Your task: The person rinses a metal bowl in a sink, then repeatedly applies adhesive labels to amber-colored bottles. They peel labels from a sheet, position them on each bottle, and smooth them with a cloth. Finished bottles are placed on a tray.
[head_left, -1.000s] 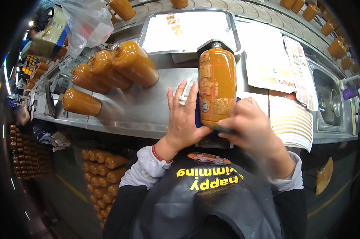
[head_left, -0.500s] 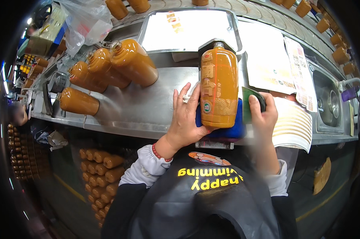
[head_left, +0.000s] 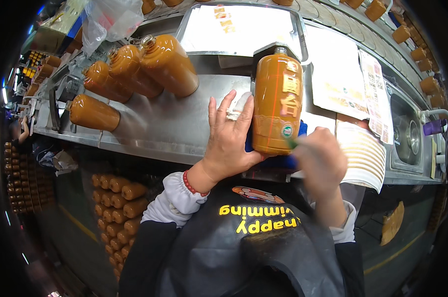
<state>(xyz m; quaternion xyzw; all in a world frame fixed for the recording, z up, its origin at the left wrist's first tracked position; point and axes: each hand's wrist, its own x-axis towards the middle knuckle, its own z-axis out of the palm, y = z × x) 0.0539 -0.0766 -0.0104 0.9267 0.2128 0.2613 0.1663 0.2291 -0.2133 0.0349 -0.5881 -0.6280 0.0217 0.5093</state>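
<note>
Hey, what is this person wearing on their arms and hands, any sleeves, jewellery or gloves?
Both hands are bare, no gloves. The left hand has a ring on one finger and a red bead bracelet at the wrist. Both forearms are in pale grey sleeves with gathered cuffs. The right hand is motion-blurred, so any ring there cannot be told. A dark apron with yellow lettering covers the chest.

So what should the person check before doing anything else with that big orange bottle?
1. Left hand steadies the orange bottle: ok, palm against its side.
2. Bottle rests on the blue pad: ok.
3. Right hand grip on its tool: cannot tell, blurred.
4. Other orange bottles lie apart from it: ok.
5. Stack of sticker sheets lies beside the right hand: ok.
</note>
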